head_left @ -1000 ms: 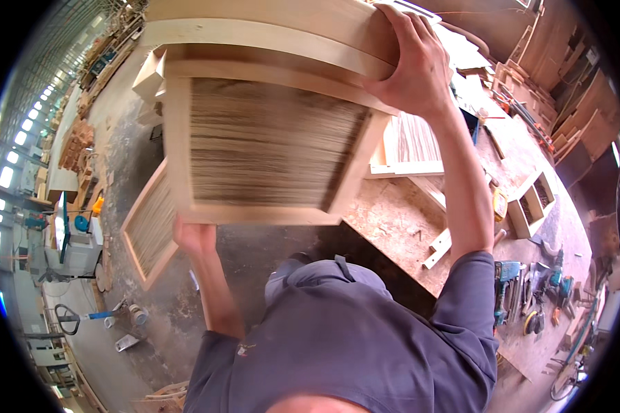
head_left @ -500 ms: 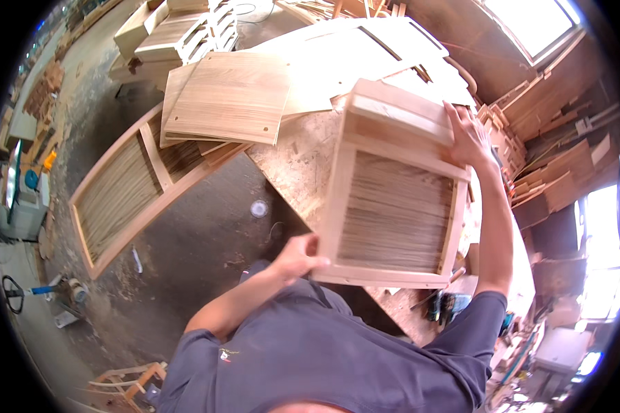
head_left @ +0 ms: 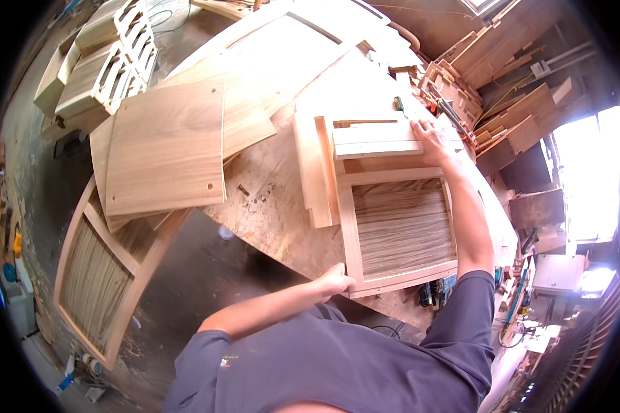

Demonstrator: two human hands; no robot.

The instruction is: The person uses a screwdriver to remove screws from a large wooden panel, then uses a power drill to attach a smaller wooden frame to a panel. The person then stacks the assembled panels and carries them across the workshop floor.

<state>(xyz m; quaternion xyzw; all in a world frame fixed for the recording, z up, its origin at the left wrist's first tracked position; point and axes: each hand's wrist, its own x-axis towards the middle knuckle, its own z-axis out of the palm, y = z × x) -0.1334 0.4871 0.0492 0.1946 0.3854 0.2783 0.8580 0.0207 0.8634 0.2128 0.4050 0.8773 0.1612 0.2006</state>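
Note:
A pale wooden frame with a dark-grained panel is between my hands at the near edge of the workbench. My left hand is closed on its near left corner, thumb against the frame. At the far end, my right hand grips over the thick light rail, with its fingertips partly hidden. Pale wooden strips lie on the bench along the frame's left side. Whether the frame rests fully on the bench, I cannot tell.
Flat wooden boards with corner holes are stacked to the left, partly over a larger curved panelled frame. Slatted wooden pieces stand at the far left. Clamps and offcuts lie at the far right, tools near the bench edge.
My view has shifted to the right. The panelled frame has come down lower and flatter over the bench, both hands still on it, and the strips to its left now show.

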